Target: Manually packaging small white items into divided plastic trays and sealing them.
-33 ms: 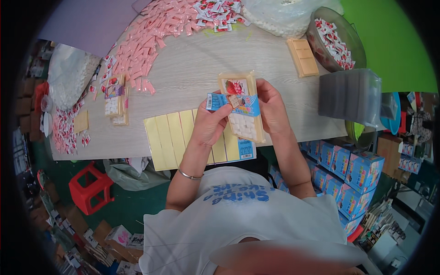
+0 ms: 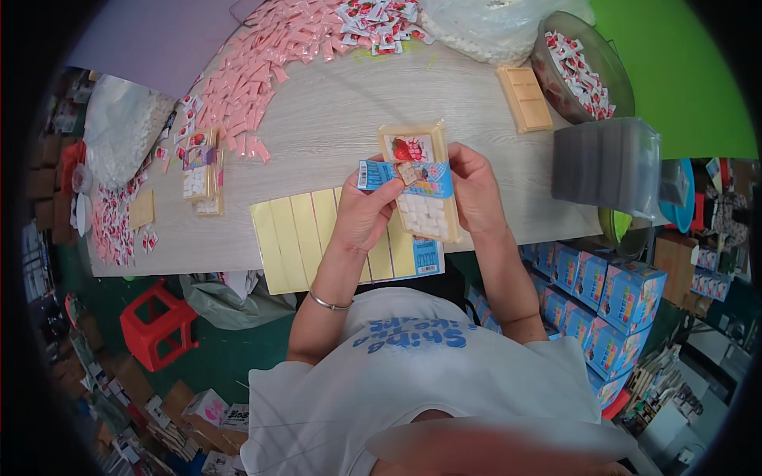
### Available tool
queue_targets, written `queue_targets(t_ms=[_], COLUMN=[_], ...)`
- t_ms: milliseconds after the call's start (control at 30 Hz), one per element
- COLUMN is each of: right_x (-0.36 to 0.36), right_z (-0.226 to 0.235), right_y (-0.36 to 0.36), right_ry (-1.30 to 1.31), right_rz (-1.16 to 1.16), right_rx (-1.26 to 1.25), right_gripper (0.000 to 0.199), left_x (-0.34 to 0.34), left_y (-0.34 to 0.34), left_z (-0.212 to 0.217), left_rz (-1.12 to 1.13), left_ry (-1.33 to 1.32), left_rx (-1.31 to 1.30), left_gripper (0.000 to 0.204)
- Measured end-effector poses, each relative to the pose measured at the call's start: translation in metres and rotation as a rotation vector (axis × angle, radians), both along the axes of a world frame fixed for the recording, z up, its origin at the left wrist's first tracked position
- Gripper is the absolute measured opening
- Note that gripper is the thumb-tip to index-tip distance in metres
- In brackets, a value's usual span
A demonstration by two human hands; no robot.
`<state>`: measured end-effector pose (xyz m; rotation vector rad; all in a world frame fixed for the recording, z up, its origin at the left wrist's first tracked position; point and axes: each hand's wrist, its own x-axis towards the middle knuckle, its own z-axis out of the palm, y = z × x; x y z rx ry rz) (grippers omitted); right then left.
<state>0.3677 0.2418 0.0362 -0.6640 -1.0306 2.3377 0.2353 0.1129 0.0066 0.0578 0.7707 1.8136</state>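
Observation:
Between my hands is a shallow pale-yellow plastic tray (image 2: pixel 430 224), slightly tilted. It holds white marshmallow-like pieces (image 2: pixel 419 213) in its lower part and a strawberry-printed sachet (image 2: pixel 410 147) at its top. A blue printed label (image 2: pixel 432 178) lies across its middle, its left end sticking out past the tray. My left hand (image 2: pixel 367 213) is closed on that label, thumb pressing it beside the tray's left edge. My right hand (image 2: pixel 476 190) grips the tray's right side, fingers partly hidden behind it. Below lies a yellow label backing sheet (image 2: pixel 298 238), with blue labels at its right end.
Pink sachets (image 2: pixel 238 87) are heaped at the back left; filled trays (image 2: pixel 198 178) are stacked nearer. At the right stand an unfilled tray (image 2: pixel 524 99), a bowl of sachets (image 2: pixel 623 59) and a grey plastic bin (image 2: pixel 603 170). Blue boxes (image 2: pixel 627 301) and a red stool (image 2: pixel 159 325) are below table level.
The tray has turned slightly in my hands. My right hand has shifted a little along its right side, and the label's right part has moved slightly right.

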Motion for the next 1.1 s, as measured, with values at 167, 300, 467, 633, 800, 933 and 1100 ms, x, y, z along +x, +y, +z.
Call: queue_targets(t_ms=[167,300,467,633,800,933,1100], right_x=[0.031,0.031,0.040,0.032,0.030,0.033,0.021], right_z=[0.017,0.024,0.041,0.030,0.032,0.026,0.024], right_y=[-0.002,-0.019,-0.034,-0.035,-0.035,-0.033,-0.054], right_ry=[-0.144,-0.208,-0.201,0.006,0.153,0.226,0.152], right_rz=[0.049,-0.033,-0.126,0.057,-0.040,-0.032,0.026], right_rx=[0.416,0.598,0.836,1.015,1.147,1.347,1.372], right_gripper=[0.026,0.032,0.021,0.021,0.022,0.024,0.023], left_x=[0.005,0.007,0.010,0.016,0.016,0.014,0.009], left_y=[-0.002,-0.003,-0.054,-0.059,-0.068,-0.073,-0.089], left_z=[0.017,0.037,0.046,0.036,0.046,0.049,0.040], left_rz=[0.109,0.357,0.561,0.440,0.226,0.189,0.100], left_ry=[0.245,0.737,1.612,1.494,1.447,1.559,1.356], left_rx=[-0.065,-0.091,-0.143,0.022,0.232,0.249,0.295], left_gripper=[0.059,0.077,0.042,0.031,0.024,0.020,0.028])
